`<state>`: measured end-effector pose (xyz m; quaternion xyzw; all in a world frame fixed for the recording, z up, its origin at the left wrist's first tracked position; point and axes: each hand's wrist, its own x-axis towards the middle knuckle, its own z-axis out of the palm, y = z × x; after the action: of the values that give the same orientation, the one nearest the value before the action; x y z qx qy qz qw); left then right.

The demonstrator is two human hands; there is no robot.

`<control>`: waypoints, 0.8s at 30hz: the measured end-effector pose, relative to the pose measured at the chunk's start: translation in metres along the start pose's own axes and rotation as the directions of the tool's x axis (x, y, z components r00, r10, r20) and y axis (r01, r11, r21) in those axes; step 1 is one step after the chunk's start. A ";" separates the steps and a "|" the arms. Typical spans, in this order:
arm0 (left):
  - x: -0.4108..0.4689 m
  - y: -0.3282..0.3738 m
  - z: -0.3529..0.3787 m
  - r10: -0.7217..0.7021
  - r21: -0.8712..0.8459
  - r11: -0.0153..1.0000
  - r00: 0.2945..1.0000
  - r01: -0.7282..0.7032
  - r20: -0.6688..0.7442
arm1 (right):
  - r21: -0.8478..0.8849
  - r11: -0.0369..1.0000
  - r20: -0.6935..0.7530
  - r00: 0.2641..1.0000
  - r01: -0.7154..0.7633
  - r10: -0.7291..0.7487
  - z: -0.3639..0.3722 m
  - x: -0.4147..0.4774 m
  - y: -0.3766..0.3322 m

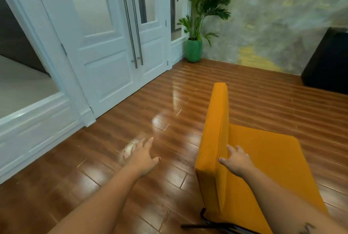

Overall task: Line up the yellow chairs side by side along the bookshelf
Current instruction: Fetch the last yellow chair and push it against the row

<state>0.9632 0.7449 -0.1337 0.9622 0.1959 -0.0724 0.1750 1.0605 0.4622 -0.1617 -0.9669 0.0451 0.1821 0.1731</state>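
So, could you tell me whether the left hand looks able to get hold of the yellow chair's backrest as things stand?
Probably yes. The left hand hovers open over bare wooden floor, with nothing between it and the backrest of the yellow chair. The right hand already rests on the backrest's top edge, leaving room beside it.

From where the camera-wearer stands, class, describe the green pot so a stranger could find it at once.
Follow the white double doors rightward to the corner where they meet the grey-and-yellow wall. There, on the wooden floor, stands the green pot, the only green container, holding a tall palm.
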 end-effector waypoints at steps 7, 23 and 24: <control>0.135 -0.033 -0.053 0.109 0.018 0.994 0.993 -0.109 0.036 | 0.001 0.993 -0.016 0.993 -0.117 0.117 -0.010 0.090 -0.077; 0.395 0.037 -0.086 0.336 0.056 0.936 0.931 -0.346 0.145 | 0.043 0.927 -0.013 0.928 -0.372 0.373 -0.025 0.274 -0.111; 0.414 0.047 -0.088 0.345 0.062 0.932 0.926 -0.357 0.153 | 0.042 0.924 -0.007 0.925 -0.380 0.381 -0.031 0.293 -0.111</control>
<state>1.3663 0.8825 -0.1241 0.9810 0.0044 -0.1158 0.1556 1.3596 0.5485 -0.2073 -0.9375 0.2367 0.2040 0.1535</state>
